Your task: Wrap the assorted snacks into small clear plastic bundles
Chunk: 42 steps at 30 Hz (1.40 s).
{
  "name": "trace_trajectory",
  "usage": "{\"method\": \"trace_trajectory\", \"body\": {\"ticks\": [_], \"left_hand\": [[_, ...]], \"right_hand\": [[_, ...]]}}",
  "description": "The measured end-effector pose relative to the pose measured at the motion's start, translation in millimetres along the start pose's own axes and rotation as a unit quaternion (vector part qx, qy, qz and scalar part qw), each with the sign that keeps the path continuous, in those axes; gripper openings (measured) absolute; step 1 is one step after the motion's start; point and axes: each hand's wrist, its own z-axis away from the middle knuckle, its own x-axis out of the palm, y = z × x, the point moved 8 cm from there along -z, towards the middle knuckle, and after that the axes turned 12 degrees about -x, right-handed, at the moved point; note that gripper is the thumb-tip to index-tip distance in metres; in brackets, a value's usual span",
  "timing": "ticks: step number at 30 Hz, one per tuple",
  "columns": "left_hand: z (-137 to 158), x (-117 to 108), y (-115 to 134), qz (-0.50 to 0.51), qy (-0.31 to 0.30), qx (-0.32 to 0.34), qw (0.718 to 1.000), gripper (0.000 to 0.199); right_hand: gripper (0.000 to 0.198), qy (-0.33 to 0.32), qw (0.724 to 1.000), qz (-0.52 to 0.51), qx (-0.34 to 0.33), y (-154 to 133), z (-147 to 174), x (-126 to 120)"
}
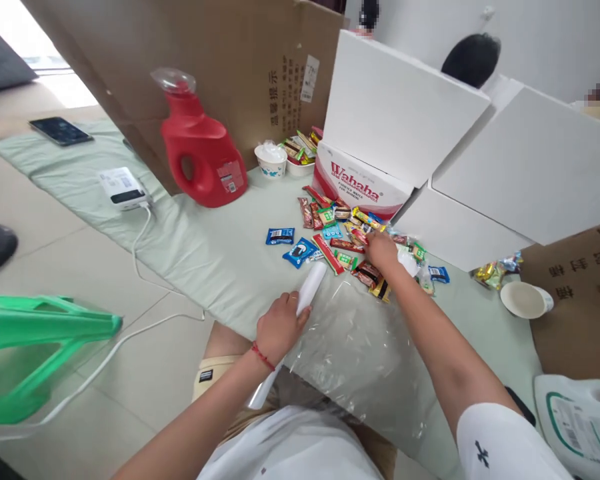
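Observation:
My left hand [283, 325] is wrapped around a white roll of plastic film [311, 287], slanting across the table's near edge. Clear plastic film [353, 333] spreads to the right of the roll, under my right forearm. My right hand [381, 251] reaches into a heap of wrapped candies and snack bars [347, 245]. Its fingers are bent down at a red-wrapped candy [359, 237] and look closed on it, though the fingertips are partly hidden. Two blue packets [300, 253] lie at the heap's left side, near the roll's far end.
Behind the heap stand a Wahaha carton [363, 187] and white boxes [400, 107]. A red jug [203, 150], a paper cup [271, 160] and a bowl of bars [301, 167] line the cardboard. At right are another cup [525, 300] and a white jug [580, 420]. A power bank [123, 188] trails a cable.

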Motion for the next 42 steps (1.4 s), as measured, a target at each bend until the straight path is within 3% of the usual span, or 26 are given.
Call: {"method": "trace_trajectory", "body": {"ticks": [3,5,8,11,15,20,27,30,34,37,39,42], "left_hand": [[-2.3,-3.6,-10.1,0.006,0.001,-0.019,1.000,0.039],[-3.6,-5.0,-13.8,0.009,-0.002,-0.024,1.000,0.039],[-5.4,-4.3,-13.3,0.020,-0.010,-0.017,1.000,0.038],[-6.8,-3.1,-12.7,0.028,-0.008,-0.019,0.999,0.037],[-7.2,-1.5,-14.1,0.046,-0.003,-0.018,0.999,0.036],[-7.8,-0.2,-16.9,0.069,-0.003,-0.014,0.998,0.035],[-10.2,0.8,-17.5,0.047,0.004,-0.019,0.999,0.038],[-10.2,-0.1,-15.8,0.040,-0.002,-0.018,0.999,0.038],[-9.9,-2.3,-15.4,0.047,0.001,-0.021,0.999,0.040],[-10.4,-1.3,-16.8,0.059,-0.005,-0.026,0.998,0.042],[-10.4,-0.8,-16.9,0.063,-0.011,-0.028,0.998,0.042],[-9.8,-2.3,-16.0,0.059,-0.013,-0.032,0.998,0.042]], "right_hand": [[0.040,0.016,0.999,0.005,0.035,34.6,3.8,-8.5],[0.044,0.060,0.998,-0.005,0.022,35.8,3.5,-20.7],[0.040,0.067,0.995,-0.018,-0.068,-1.5,-6.3,-25.2],[0.035,-0.039,0.990,-0.018,-0.134,-43.9,-21.6,-4.2],[0.033,-0.096,0.988,-0.007,-0.118,-47.9,-34.5,9.3],[0.043,-0.092,0.992,0.001,-0.091,-31.8,-38.4,-5.8],[0.058,-0.100,0.984,-0.130,-0.063,-106.5,-35.8,5.0],[0.043,-0.105,0.983,-0.139,-0.049,-105.4,-30.7,2.5],[0.032,-0.048,0.985,-0.158,-0.054,-55.6,6.6,-27.7],[0.027,-0.003,0.975,-0.209,-0.070,-21.1,61.2,-48.2],[0.022,-0.021,0.969,-0.231,-0.080,-13.6,105.4,-44.5],[0.022,-0.055,0.960,-0.246,-0.118,-29.3,165.0,-21.8]]}}
